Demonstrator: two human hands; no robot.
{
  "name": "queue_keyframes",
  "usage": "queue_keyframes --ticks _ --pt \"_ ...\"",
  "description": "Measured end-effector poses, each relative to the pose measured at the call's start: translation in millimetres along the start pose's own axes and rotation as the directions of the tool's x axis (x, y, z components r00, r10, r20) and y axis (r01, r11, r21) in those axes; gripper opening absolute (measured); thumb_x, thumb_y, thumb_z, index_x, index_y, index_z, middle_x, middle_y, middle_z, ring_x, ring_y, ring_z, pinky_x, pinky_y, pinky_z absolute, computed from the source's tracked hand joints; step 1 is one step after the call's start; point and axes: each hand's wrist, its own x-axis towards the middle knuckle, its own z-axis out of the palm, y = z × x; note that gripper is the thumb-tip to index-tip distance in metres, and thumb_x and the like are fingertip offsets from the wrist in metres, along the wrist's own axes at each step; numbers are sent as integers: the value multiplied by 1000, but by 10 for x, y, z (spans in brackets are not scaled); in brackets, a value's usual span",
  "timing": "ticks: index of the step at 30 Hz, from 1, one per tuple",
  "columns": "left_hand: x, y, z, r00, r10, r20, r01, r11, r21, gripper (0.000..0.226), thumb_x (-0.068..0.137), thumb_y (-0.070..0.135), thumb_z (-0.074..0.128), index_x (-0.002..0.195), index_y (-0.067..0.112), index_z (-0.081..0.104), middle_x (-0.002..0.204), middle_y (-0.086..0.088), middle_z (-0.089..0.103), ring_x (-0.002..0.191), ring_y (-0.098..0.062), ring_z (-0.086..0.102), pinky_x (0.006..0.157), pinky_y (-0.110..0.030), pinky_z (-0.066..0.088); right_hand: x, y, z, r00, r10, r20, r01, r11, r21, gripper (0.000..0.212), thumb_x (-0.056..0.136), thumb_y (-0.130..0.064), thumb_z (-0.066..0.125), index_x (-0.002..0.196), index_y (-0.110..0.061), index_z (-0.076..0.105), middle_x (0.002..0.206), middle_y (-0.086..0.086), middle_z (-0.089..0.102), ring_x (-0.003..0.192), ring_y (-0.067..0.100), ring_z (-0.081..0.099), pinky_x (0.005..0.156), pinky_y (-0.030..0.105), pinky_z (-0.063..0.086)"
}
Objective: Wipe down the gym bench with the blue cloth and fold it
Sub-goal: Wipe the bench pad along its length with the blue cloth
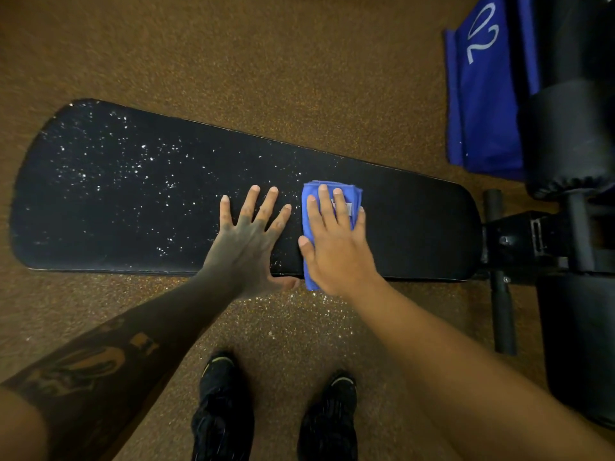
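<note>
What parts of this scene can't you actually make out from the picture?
- Head view: the right hand hides most of the blue cloth.
- The cloth's small label is too blurred to read.
- The black equipment is cut off by the right edge.
- The bench hides its own legs.

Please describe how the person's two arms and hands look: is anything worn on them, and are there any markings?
Both arms are bare as far as the picture shows: no sleeves, gloves, watch or rings are visible. The left forearm carries large dark tattoo markings; their design is blurred. The left hand and right hand are bare, with short nails. The right forearm shows no markings.
</note>
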Motion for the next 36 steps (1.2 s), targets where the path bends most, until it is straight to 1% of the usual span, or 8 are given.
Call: queue_keyframes --ticks 6,11,15,20,24,28,33,36 --pt "8 1 -10 1000 -2 22 2 1000 9 129 60 100 21 154 18 -14 164 -14 -21 150 -39 -17 117 -70 0 261 166 -48 919 393 11 -389 906 168 72 101 -44 32 158 -10 4 168 10 -5 153 31 -7 120 63 7" --pt "-3 0 -23 1000 -3 27 3 1000 11 128 62 100 22 154 17 -12 164 -14 -20 151 -39 -16 117 -71 3 201 178 -31 998 -48 -39 49 999 20 71 100 -46 31 158 -13 9 168 8 3 154 29 0 120 61 13" --pt "15 -13 -20 999 6 43 -6 1000 0 131 60 102 24 153 18 -16 163 -14 -24 150 -39 -19 116 -71 0 426 231 -87 901 433 8 -425 881 207 72 101 -42 33 158 -10 3 168 9 -7 153 29 -9 121 61 5" --pt "0 -7 -27 999 7 42 -8 1000 5 130 62 101 22 154 16 -13 164 -15 -21 150 -39 -17 116 -71 2 511 220 -110 999 21 -48 -17 997 69 70 101 -42 33 159 -12 7 168 8 -2 154 28 -5 121 58 7" --pt "12 -5 -35 999 7 51 -7 1000 13 130 62 101 21 152 16 -19 163 -15 -25 150 -39 -20 116 -71 1 769 235 -205 888 459 25 -453 863 223 71 102 -39 34 158 -9 3 168 11 -4 154 29 -8 120 60 1" --pt "-1 -4 -39 999 4 49 -5 1000 13 130 62 101 19 152 14 -18 163 -15 -23 150 -39 -18 116 -70 1 760 116 -193 998 -46 -45 49 997 62 69 102 -41 33 158 -11 6 168 10 1 154 29 -2 121 59 7" --pt "5 -14 -31 998 6 59 -6 1000 8 131 62 101 18 153 14 -18 162 -15 -25 150 -39 -20 116 -71 0 869 172 -208 913 407 16 -402 895 194 70 102 -41 33 158 -9 5 168 12 -2 154 30 -6 121 59 1" --pt "-7 -4 -28 998 10 56 -10 1000 9 130 64 100 17 152 13 -19 163 -15 -24 150 -39 -20 116 -71 1 764 29 -166 998 37 -52 -34 998 60 70 101 -43 33 158 -8 9 167 12 2 154 31 0 121 61 7"
